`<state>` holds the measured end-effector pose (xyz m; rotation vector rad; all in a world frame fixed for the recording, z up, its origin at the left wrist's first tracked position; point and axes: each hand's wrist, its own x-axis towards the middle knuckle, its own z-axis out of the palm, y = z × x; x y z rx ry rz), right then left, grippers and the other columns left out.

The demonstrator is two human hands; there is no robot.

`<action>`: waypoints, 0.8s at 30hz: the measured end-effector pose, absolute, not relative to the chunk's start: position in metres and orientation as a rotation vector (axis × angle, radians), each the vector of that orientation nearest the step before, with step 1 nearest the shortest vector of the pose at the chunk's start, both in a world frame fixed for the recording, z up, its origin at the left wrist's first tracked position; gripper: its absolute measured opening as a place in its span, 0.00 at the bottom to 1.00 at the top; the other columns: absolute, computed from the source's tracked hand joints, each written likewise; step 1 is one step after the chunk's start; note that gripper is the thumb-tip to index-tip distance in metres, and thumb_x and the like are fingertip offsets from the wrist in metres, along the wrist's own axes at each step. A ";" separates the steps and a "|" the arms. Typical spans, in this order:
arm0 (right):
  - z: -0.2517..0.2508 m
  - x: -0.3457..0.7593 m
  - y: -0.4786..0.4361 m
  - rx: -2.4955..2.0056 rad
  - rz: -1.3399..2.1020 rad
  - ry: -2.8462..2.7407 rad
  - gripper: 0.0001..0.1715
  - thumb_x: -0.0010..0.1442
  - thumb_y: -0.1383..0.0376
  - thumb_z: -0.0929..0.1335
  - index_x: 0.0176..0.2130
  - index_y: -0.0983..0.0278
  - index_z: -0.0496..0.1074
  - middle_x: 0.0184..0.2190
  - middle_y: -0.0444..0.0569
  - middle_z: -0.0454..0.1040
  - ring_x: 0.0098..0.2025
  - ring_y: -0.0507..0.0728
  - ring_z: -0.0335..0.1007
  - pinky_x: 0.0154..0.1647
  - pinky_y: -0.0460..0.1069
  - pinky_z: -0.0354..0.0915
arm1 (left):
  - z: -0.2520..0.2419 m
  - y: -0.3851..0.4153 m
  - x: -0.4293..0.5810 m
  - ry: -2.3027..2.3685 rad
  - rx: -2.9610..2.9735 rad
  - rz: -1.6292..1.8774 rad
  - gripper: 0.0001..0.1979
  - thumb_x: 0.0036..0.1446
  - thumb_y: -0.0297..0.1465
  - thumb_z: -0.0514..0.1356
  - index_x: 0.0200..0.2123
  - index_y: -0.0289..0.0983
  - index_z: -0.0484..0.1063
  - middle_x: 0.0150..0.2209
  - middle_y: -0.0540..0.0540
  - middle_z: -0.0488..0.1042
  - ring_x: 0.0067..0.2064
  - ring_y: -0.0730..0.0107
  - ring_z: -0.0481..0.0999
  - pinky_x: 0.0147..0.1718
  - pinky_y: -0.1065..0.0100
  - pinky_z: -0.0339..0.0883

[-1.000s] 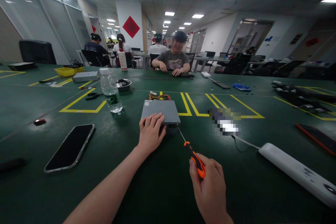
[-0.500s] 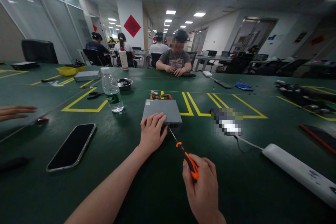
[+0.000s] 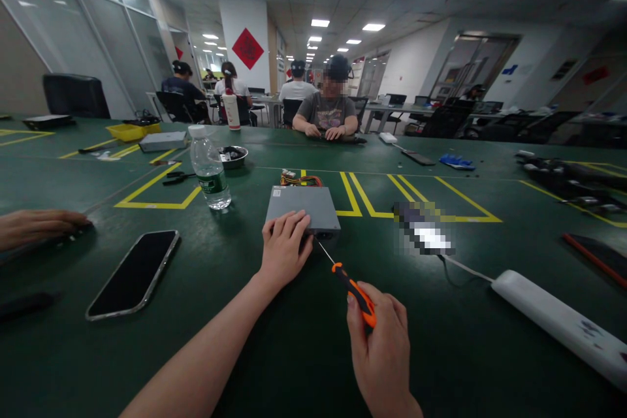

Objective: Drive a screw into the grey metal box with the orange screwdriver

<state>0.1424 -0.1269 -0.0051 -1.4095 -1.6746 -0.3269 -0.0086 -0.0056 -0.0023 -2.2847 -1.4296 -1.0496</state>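
A grey metal computer power supply (image 3: 304,202) lies flat on the green table, with coloured cables (image 3: 298,179) coming out of its far side. My left hand (image 3: 287,245) grips its near left part, fingers over the top and thumb down at the front face. In my right hand (image 3: 382,339) is an orange and black screwdriver (image 3: 356,295), held by the handle. Its thin shaft points up and left to the front face, near the power socket. The tip is at or very close to that face; whether it touches a screw I cannot tell.
To the left are a phone (image 3: 134,274), a water bottle (image 3: 209,170) and a metal bowl (image 3: 234,157). A white power strip (image 3: 553,320) lies at the right. Another person's hand (image 3: 42,227) is at the left edge; a co-worker (image 3: 326,111) sits opposite.
My right hand and the screwdriver handle have shifted slightly right and the handle is turned a little. My left hand stays put. The other person's hand at left reaches further in and lower.
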 end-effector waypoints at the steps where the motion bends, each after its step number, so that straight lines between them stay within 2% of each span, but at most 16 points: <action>1: -0.005 0.143 -0.127 -1.410 -0.324 -1.670 0.11 0.65 0.62 0.58 0.44 0.64 0.63 0.32 0.50 0.72 0.33 0.56 0.69 0.36 0.52 0.62 | -0.003 -0.006 -0.009 -1.428 -2.288 -1.055 0.17 0.57 0.34 0.53 0.51 0.43 0.64 0.53 0.45 0.68 0.55 0.59 0.63 0.51 0.55 0.50; 8: 0.006 0.137 -0.128 -1.357 -0.351 -1.765 0.12 0.65 0.64 0.58 0.46 0.64 0.64 0.30 0.47 0.71 0.29 0.53 0.68 0.35 0.51 0.62 | -0.003 -0.006 -0.008 -1.431 -2.302 -1.065 0.17 0.58 0.34 0.52 0.51 0.43 0.63 0.53 0.45 0.68 0.55 0.59 0.62 0.51 0.54 0.49; 14: 0.015 0.122 -0.136 -1.452 -0.271 -1.846 0.18 0.65 0.61 0.55 0.48 0.68 0.61 0.33 0.53 0.72 0.31 0.56 0.71 0.29 0.50 0.67 | -0.004 -0.006 -0.008 -1.439 -2.298 -1.069 0.17 0.58 0.33 0.52 0.51 0.43 0.64 0.53 0.45 0.68 0.55 0.59 0.63 0.51 0.55 0.49; 18: 0.015 0.125 -0.134 -1.447 -0.327 -1.832 0.16 0.65 0.61 0.55 0.47 0.68 0.62 0.32 0.52 0.71 0.30 0.55 0.70 0.28 0.49 0.68 | -0.004 -0.005 -0.008 -1.423 -2.286 -1.063 0.18 0.57 0.34 0.53 0.52 0.43 0.63 0.53 0.45 0.68 0.55 0.59 0.63 0.51 0.54 0.49; 20: 0.016 0.129 -0.131 -1.442 -0.399 -1.800 0.15 0.65 0.62 0.57 0.46 0.67 0.64 0.34 0.54 0.70 0.33 0.57 0.70 0.30 0.51 0.69 | -0.004 -0.005 -0.008 -1.406 -2.282 -1.042 0.18 0.57 0.34 0.53 0.52 0.43 0.63 0.53 0.45 0.68 0.55 0.59 0.63 0.53 0.54 0.49; 24: 0.018 0.128 -0.128 -1.379 -0.491 -1.824 0.16 0.64 0.69 0.56 0.50 0.66 0.64 0.46 0.60 0.66 0.45 0.60 0.67 0.39 0.54 0.69 | -0.003 -0.005 -0.007 -1.366 -2.272 -1.020 0.17 0.58 0.34 0.52 0.51 0.40 0.63 0.53 0.44 0.68 0.56 0.59 0.62 0.56 0.53 0.44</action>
